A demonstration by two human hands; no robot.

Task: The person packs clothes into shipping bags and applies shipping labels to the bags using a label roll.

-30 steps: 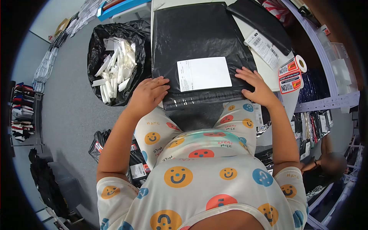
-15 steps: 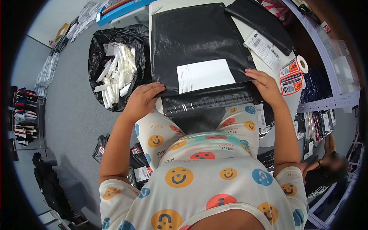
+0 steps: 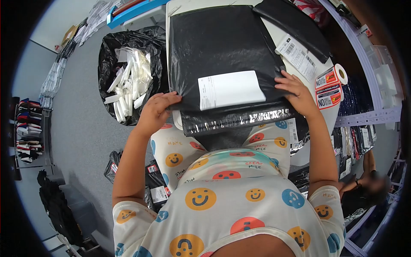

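A large black plastic mailer bag [image 3: 218,43] lies flat on the white table [image 3: 276,23], its flap edge hanging toward my lap. A white label [image 3: 231,90] is on its lower part. My left hand [image 3: 159,109] pinches the bag's left edge, fingers pressed together. At the right edge, my right hand [image 3: 297,93] rests with its fingers spread on the plastic; its thumb is partly hidden.
Right of the bag are a sheet with barcodes [image 3: 297,55], a roll of red stickers [image 3: 329,88] and another black bag [image 3: 295,25]. A black trash bag [image 3: 107,68] with white strips stands left. Another person [image 3: 364,188] is at lower right.
The bag's lower edge and label have shifted slightly toward me. The fingers of my right hand have spread and moved up a little along the edge.
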